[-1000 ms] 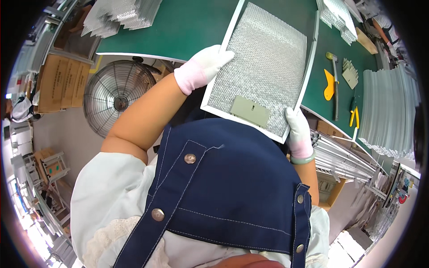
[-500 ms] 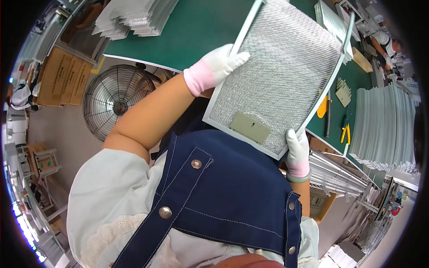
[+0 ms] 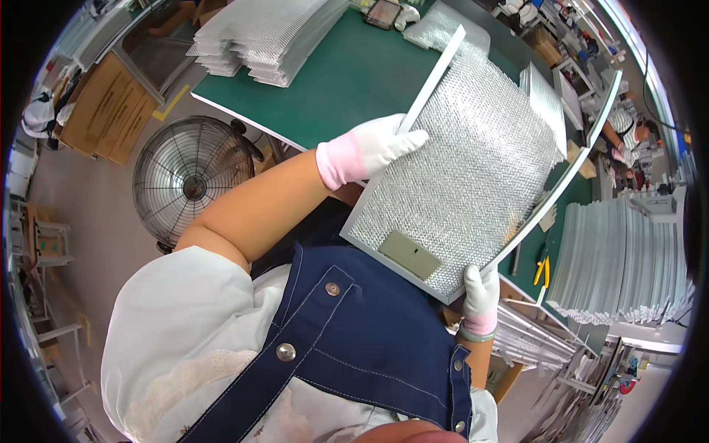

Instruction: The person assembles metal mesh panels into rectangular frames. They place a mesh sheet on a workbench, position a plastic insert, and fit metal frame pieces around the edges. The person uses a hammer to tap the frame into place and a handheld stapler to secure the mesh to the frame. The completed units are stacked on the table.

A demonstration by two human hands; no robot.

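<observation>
We are holding the mesh filter [image 3: 473, 177] up off the green surface [image 3: 347, 81], left hand [image 3: 377, 144] gripping its frame, right hand [image 3: 481, 289] clasping its corner; setting it down remains.

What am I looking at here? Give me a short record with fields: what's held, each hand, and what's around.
held item: metal mesh filter panel, rectangular, with a silvery frame and a small flat tab near its lower edge
left hand: white glove with pink cuff, gripping the panel's left frame edge
right hand: same kind of glove, gripping the panel's lower corner
panel pose: lifted off the table, tilted
below: green worktable
on table: stack of mesh sheets
right side: stack of framed panels
floor: round fan
clothing: denim apron
</observation>
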